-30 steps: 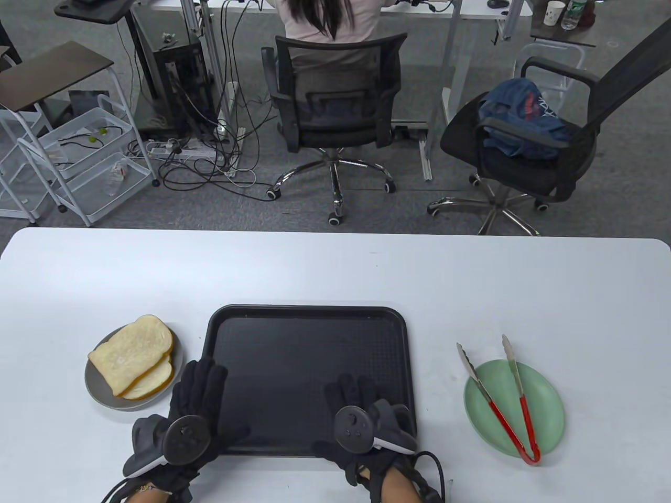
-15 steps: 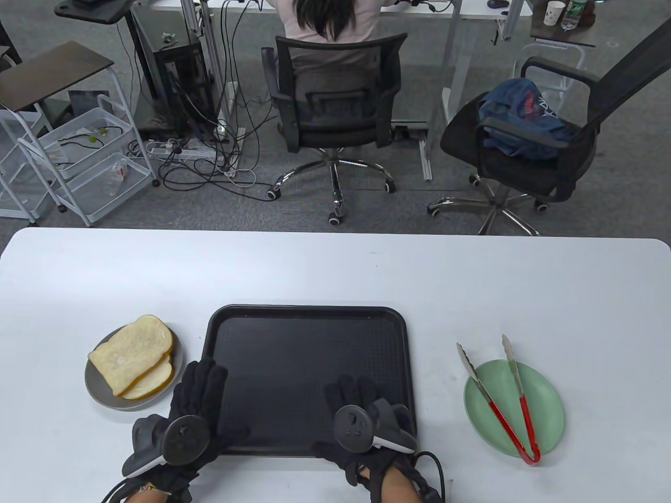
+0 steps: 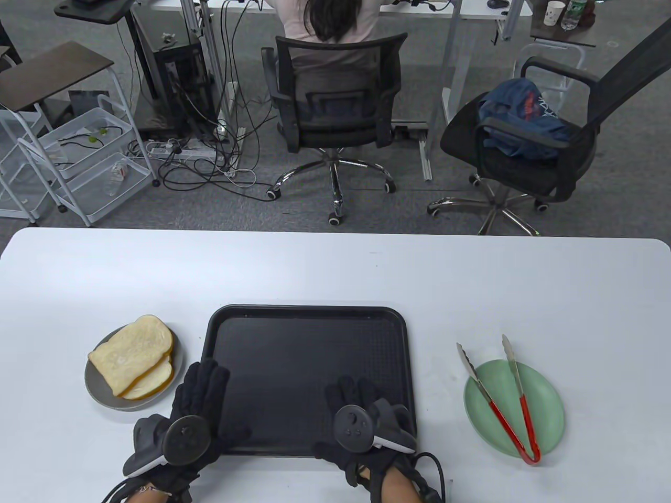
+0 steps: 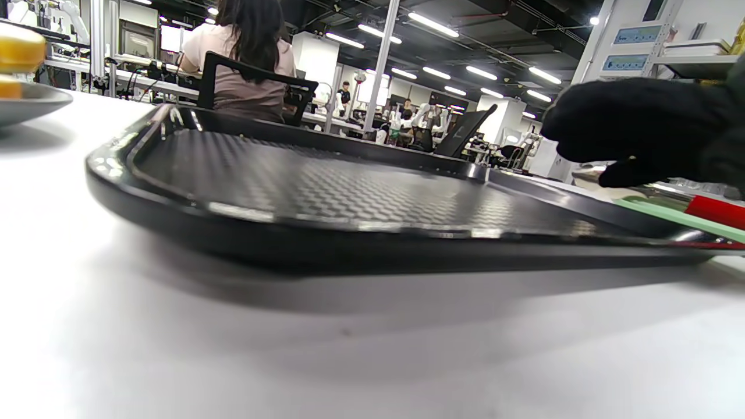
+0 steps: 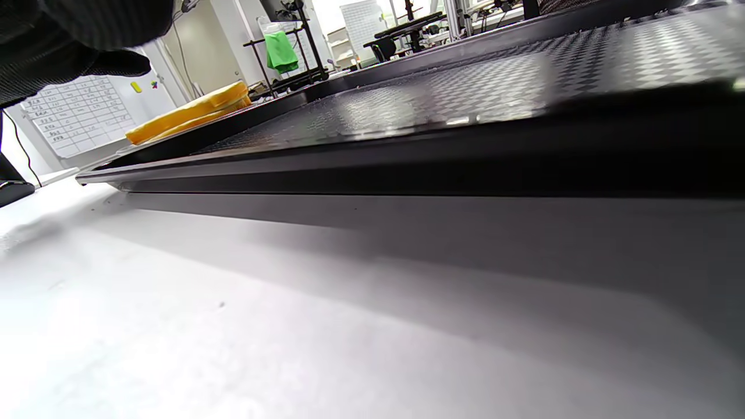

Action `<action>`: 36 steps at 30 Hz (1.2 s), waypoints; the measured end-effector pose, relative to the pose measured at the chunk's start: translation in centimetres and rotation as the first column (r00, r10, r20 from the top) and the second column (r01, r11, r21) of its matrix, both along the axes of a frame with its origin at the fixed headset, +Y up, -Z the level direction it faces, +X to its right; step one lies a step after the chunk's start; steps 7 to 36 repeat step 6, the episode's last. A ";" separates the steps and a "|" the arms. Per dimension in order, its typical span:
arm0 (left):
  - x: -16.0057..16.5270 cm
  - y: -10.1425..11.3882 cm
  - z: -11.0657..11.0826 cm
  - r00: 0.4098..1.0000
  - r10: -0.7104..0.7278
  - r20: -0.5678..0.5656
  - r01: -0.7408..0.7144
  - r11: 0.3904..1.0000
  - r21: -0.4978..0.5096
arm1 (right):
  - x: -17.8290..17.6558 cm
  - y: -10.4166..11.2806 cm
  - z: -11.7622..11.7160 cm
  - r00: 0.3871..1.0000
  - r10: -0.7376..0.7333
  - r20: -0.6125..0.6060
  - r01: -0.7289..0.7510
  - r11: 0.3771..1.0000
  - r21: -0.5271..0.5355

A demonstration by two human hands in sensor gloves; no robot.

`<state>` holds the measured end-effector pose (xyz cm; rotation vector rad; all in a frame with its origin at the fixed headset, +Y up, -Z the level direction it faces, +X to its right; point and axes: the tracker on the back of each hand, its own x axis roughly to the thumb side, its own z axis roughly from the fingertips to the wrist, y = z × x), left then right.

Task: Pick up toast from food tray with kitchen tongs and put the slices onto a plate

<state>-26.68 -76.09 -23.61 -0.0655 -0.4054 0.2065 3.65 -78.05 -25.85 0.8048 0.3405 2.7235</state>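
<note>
Filling the white table (image 3: 335,272) at centre, the black food tray (image 3: 309,335) holds no toast. Both hands, left hand (image 3: 196,406) and right hand (image 3: 367,414), lie flat with fingers straight along its 6 o'clock edge. Two toast slices (image 3: 133,361) sit on the grey plate (image 3: 97,393) at 9 o'clock; the tongs (image 3: 503,403) rest on a green plate (image 3: 545,414) at 3 o'clock.

2 toast slices (image 3: 132,358) stacked on 1 grey plate (image 3: 99,394) left of 1 black tray (image 3: 309,335); 1 green plate (image 3: 548,390) right of tray, 1 tongs (image 3: 503,403) on it.
</note>
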 end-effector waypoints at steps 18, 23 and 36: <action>0.0 -0.1 0.0 1.000 -0.003 0.001 0.003 1.000 -0.008 | 0.0 0.0 0.0 1.000 0.008 -0.004 -0.008 1.000 -0.007; 0.0 -0.1 0.0 1.000 -0.003 0.001 0.003 1.000 -0.008 | 0.0 0.0 0.0 1.000 0.008 -0.004 -0.008 1.000 -0.007; 0.0 -0.1 0.0 1.000 -0.003 0.001 0.003 1.000 -0.008 | 0.0 0.0 0.0 1.000 0.008 -0.004 -0.008 1.000 -0.007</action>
